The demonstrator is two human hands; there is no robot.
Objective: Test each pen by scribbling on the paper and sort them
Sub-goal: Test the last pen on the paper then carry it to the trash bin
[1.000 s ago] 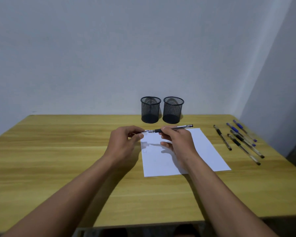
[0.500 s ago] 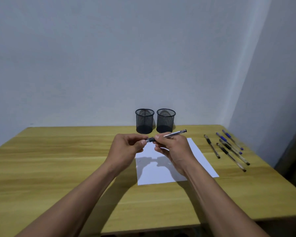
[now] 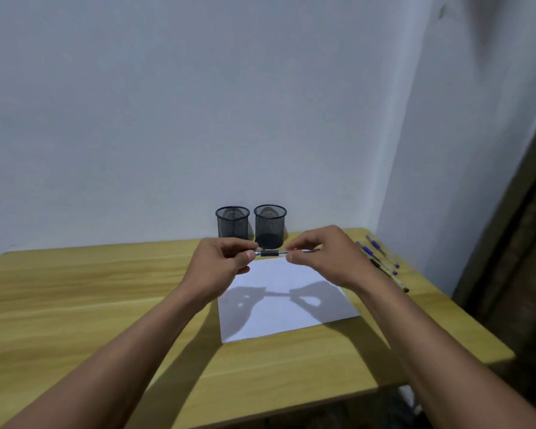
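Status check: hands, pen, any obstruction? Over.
Left hand and right hand both pinch one pen, held level above the paper. Nothing blocks the mesh cups.

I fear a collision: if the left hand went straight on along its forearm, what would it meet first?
The left hand, gripping the pen, would probably meet the right mesh cup first; depth is unclear.

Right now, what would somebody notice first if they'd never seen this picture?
First comes the pen, held level in the middle. The left hand pinches one end and the right hand pinches the other, above the white paper. Behind them the left cup and right cup, both black mesh, stand side by side at the back of the table, and loose pens lie near its right edge.
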